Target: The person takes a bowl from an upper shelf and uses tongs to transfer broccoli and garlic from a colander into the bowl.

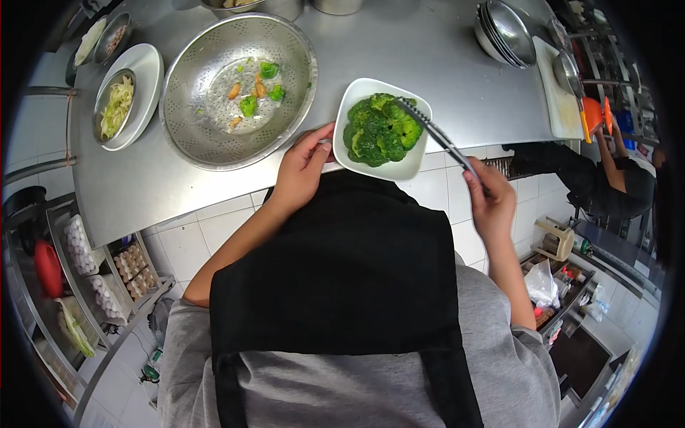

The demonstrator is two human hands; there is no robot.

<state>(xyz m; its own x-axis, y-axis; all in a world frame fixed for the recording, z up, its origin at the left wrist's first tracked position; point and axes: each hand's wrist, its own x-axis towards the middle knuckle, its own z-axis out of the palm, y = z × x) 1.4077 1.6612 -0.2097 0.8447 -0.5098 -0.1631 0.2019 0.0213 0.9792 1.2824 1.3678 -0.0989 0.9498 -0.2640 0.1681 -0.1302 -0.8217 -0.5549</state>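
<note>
A white squarish bowl [343,155] filled with broccoli florets [378,132] is at the front edge of the steel table. My right hand [491,196] is closed around dark metal tongs [444,141], whose tips touch the broccoli at the upper right. Close against the bowl's left side is my left hand [303,167], with thumb and fingers curled together; what they grip, if anything, is hidden. Left of it stands a large perforated metal colander [193,107] with a few broccoli pieces [248,106] and small orange-brown pieces [234,90] inside.
A white oval plate [151,85] carries a metal bowl of pale shreds [116,107] at left. Stacked metal bowls [508,36] and a white cutting board [560,100] stand right on the steel table [421,43]. Egg trays [82,246] fill shelves lower left. Another person [621,167] works far right.
</note>
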